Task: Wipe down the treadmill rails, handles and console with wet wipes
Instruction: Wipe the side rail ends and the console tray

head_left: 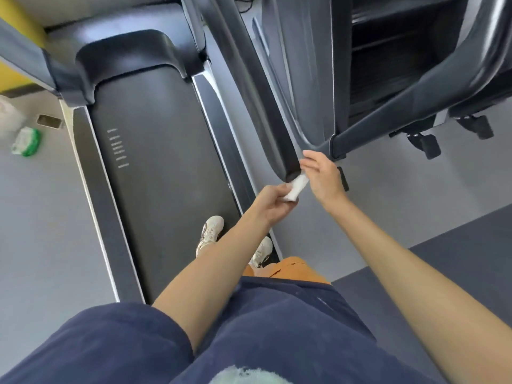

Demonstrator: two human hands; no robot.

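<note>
White wipe (298, 187) is bunched into a roll. Left hand (274, 202) is curled round its lower end, and the top end touches the tip of the right handle (257, 87). Right hand (322, 176) sits just beside that tip, fingers straight and loose. At most it touches the wipe's upper end; we see no real grip.

We read this as the handle step, at the near end of the bar: either finishing it or refolding the wipe for another pass. Console is out of view, so no call on it.

Next move calls for spreading the wipe flat, wrapping it round the handle and keeping steady pressure along its length. After that, down to the side rail (224, 126) beside the belt (155, 167).

Containers: one green-and-white pack (27, 142) lies on the floor (41, 231), left of the treadmill and well apart from both hands. We can't tell if its flap is open or how many wipes are left. Pale bag-like thing (8, 117) sits near it, too blurred to read any contents.
</note>
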